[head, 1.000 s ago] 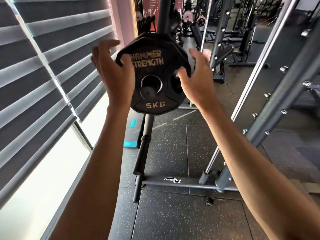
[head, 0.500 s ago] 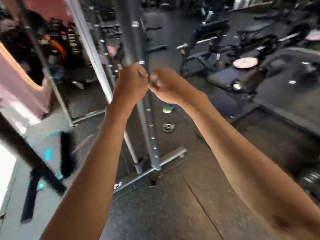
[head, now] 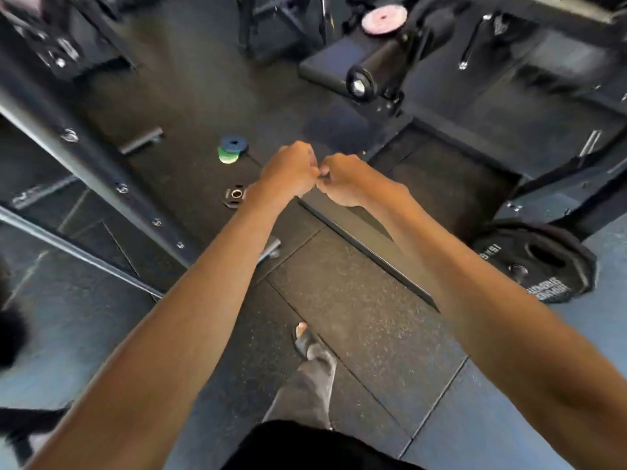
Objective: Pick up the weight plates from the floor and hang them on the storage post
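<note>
My left hand (head: pixel 288 173) and my right hand (head: pixel 342 179) are held out in front of me, both curled into loose fists with knuckles touching, nothing in either. On the rubber floor beyond them lies a small black weight plate (head: pixel 233 195), partly hidden by my left wrist. Farther off, a blue plate (head: pixel 233 144) rests on a green plate (head: pixel 226 157). A large black plate (head: pixel 539 262) lies on the floor at the right. The storage post is out of view.
A grey rack upright with bolts (head: pixel 95 164) slants across the left. A bench with a black roller pad (head: pixel 376 67) and a pink plate (head: pixel 383 16) stands at the back. A dark floor rail (head: pixel 366 245) runs under my right forearm. My foot (head: pixel 307 340) steps forward.
A second ago both hands were on a 5 kg plate at the post. I have since turned right and looked down; the hands are empty, fists together, and floor plates are now closer.
</note>
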Available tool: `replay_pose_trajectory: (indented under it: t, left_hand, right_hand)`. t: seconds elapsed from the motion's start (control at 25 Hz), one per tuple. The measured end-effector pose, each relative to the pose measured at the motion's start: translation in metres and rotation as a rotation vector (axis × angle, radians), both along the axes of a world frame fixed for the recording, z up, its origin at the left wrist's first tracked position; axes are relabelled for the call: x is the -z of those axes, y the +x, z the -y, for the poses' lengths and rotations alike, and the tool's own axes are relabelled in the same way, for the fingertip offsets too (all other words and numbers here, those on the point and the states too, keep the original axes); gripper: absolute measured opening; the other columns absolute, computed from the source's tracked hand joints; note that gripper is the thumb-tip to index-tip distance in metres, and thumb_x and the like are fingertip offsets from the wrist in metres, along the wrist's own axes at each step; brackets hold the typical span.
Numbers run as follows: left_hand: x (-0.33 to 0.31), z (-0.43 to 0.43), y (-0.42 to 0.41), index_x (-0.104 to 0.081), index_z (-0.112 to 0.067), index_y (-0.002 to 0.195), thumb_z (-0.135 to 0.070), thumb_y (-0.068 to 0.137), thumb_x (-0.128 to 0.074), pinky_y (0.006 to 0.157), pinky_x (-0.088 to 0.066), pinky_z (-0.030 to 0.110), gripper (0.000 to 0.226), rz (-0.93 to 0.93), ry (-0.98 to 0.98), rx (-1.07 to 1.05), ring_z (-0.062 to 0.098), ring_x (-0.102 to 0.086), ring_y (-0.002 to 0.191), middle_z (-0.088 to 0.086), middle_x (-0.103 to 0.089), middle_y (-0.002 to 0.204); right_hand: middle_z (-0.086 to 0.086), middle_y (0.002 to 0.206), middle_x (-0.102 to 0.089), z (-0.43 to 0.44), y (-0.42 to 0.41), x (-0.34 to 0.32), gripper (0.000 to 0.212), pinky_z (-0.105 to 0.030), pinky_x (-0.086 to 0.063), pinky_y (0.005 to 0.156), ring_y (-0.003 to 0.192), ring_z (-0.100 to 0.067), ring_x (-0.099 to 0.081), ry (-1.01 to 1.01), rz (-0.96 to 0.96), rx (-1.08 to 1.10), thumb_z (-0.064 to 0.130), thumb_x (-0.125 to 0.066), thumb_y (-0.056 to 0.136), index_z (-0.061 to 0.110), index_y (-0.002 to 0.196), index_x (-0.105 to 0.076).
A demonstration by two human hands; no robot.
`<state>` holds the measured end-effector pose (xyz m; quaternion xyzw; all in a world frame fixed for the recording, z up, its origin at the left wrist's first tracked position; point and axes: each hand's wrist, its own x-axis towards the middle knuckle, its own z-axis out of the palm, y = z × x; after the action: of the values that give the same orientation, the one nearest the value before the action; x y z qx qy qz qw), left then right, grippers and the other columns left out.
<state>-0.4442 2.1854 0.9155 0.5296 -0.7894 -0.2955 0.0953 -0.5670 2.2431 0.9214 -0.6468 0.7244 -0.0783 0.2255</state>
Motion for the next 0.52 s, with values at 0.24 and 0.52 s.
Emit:
replay_pose_trajectory:
  t: [0.24, 0.52]
  left_hand:
    - [0.099, 0.122, -0.029, -0.065, -0.015, 0.100, -0.023, 0.093, -0.049, 0.077, -0.061, 0.046, 0.019, 0.175, 0.186, -0.054, 0.028, -0.071, 0.072, 0.012, -0.070, 0.088]
    - [0.204, 0.224, -0.014, -0.069, -0.006, 0.096, -0.009, 0.090, -0.042, 0.062, -0.062, 0.036, 0.028, 0.391, 0.527, -0.129, 0.027, -0.071, 0.064, 0.012, -0.068, 0.079]
  right_hand:
    - [-0.016, 0.116, -0.070, 0.133, -0.031, 0.096, 0.034, -0.042, -0.055, 0.087, 0.105, -0.034, -0.066, 0.238, -0.006, -0.125, 0.027, -0.045, 0.102, 0.005, 0.116, -0.066]
    - [-0.015, 0.104, -0.066, 0.270, -0.042, 0.182, 0.025, -0.042, -0.055, 0.079, 0.093, -0.034, -0.064, 0.438, -0.006, -0.248, 0.024, -0.043, 0.099, 0.008, 0.109, -0.061]
